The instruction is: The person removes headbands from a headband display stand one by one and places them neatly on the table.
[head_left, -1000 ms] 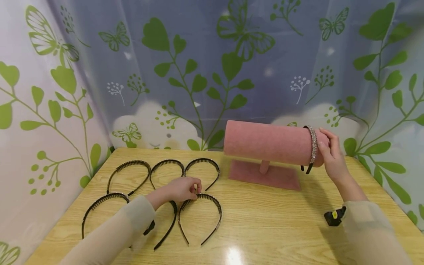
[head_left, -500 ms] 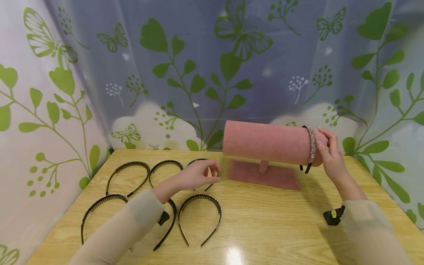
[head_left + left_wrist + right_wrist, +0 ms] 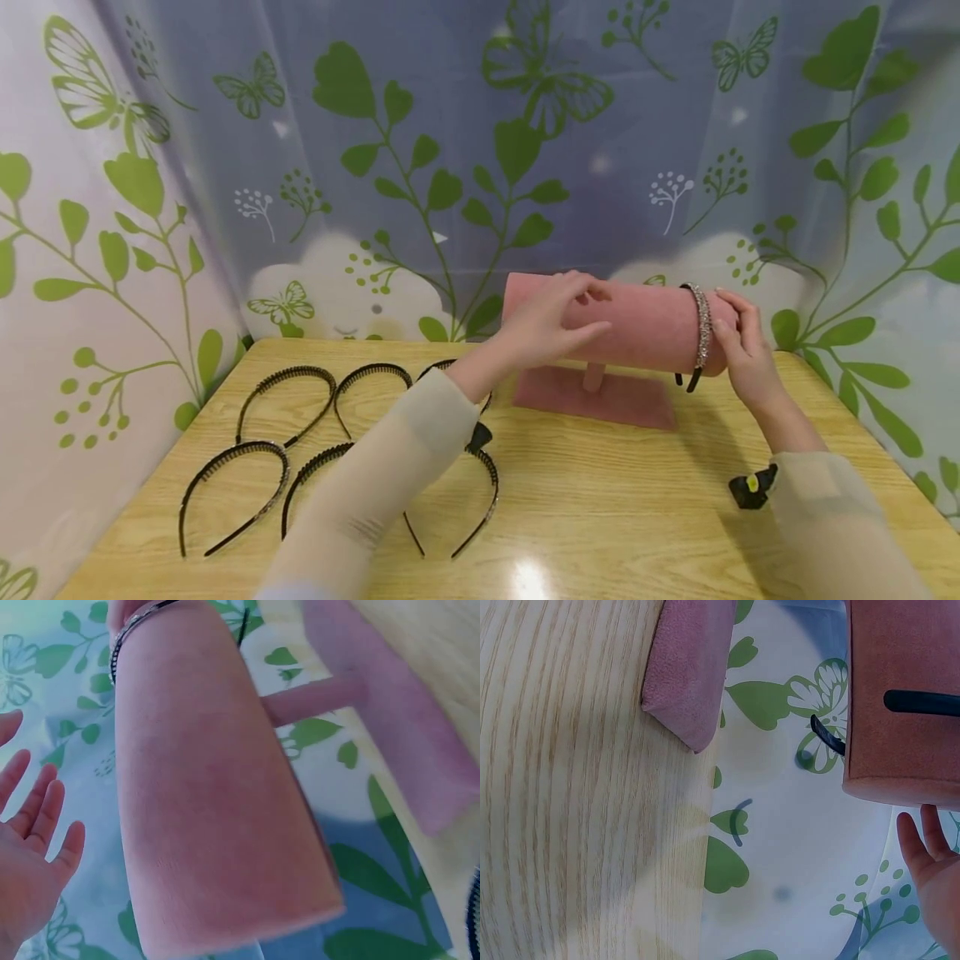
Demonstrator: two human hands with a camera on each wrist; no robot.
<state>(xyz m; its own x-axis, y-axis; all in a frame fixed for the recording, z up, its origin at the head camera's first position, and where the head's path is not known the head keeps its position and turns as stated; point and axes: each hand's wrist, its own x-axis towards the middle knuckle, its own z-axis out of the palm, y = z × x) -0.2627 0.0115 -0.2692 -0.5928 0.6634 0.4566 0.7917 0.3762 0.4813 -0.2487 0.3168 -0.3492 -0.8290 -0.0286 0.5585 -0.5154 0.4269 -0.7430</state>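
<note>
A pink velvet headband stand has a horizontal roll on a short post and a flat base. A sparkly rhinestone headband sits around the roll's right end, its dark tips hanging below. My right hand grips that end, thumb in front and fingers over the top. My left hand is over the roll's left half, fingers spread with nothing between them. In the left wrist view that hand shows beside the roll, apart from it.
Several dark toothed headbands lie in two rows on the wooden table's left side, among them one at the back left and one at the front left. My left forearm covers parts of others. A leaf-patterned curtain stands behind the table.
My left hand has moved from above the front-row headbands right and up to the roll, its fingers spreading. My right hand, the stand and the rhinestone headband have stayed in place.
</note>
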